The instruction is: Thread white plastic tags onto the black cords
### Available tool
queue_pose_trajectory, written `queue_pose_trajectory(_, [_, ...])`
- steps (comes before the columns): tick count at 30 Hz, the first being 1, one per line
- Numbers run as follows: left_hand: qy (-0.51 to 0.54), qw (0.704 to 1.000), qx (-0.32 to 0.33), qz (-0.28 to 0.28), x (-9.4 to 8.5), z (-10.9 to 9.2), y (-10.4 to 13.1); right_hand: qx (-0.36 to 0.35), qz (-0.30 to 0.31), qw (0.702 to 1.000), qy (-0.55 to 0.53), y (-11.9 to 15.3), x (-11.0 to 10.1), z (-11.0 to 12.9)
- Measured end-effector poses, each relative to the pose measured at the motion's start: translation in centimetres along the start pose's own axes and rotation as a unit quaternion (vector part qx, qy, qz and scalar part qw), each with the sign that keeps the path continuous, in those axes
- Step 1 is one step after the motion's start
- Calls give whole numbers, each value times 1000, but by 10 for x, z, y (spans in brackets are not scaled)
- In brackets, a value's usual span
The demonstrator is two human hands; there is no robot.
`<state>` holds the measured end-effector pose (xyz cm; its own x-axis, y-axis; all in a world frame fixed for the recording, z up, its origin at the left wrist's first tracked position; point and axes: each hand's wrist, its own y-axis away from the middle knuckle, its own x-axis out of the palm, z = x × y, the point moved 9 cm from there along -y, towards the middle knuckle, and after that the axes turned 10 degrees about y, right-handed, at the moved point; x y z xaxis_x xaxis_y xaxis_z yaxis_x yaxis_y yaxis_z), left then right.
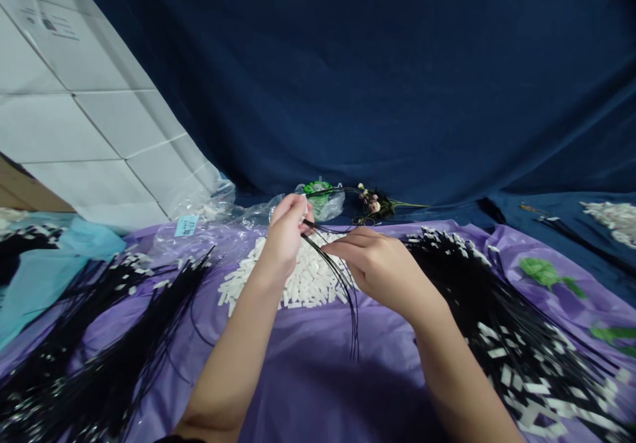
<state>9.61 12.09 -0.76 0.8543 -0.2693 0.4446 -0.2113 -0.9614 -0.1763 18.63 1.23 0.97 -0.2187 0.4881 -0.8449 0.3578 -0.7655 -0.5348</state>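
Note:
My left hand is closed around a small bundle of thin black cords, with a bit of white showing at its fingertips. The loose ends of the cords curve down to the right, under my right hand. My right hand has its fingers pressed together on the cords just right of the left hand; the exact grip is partly hidden. Below and behind both hands lies a heap of small white tube-like pieces on a purple plastic sheet.
Black cord bundles lie to the left. A larger pile of black cords with white ends spreads on the right. Behind are clear plastic bags, artificial flowers and a dark blue cloth. White boxes stand at left.

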Motion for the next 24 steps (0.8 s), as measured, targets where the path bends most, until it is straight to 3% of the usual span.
queue_pose_trajectory(4, [9,1000,-12,5,-1,4,-2,0,-37,983,-179,-2,4,-17])
queue_pose_trajectory(7, [11,1000,-17,17,1,7,-2,64,-105,923,-365,-1,4,-46])
queue_pose_trajectory(9, [5,1000,-22,21,2,7,-1,142,-176,847,-481,5,8,-74])
queue_pose_trajectory(12, [-11,999,-32,25,4,8,0,231,-334,701,-587,24,9,-116])
queue_pose_trajectory(15, [-25,998,-35,34,7,9,1,234,-447,574,-644,41,4,-141])
queue_pose_trajectory(18, [-30,998,-34,40,8,10,1,212,-471,491,-702,45,-4,-149])
queue_pose_trajectory(20, [-30,998,-33,50,9,11,2,198,-459,475,-724,43,-11,-145])
queue_pose_trajectory(21, [-29,997,-29,59,10,12,2,197,-445,485,-727,41,-13,-140])
queue_pose_trajectory(22, [-29,997,-23,69,11,12,2,198,-425,511,-720,39,-16,-133])
queue_pose_trajectory(24, [-33,995,-6,89,14,10,3,205,-381,601,-672,34,-21,-115])
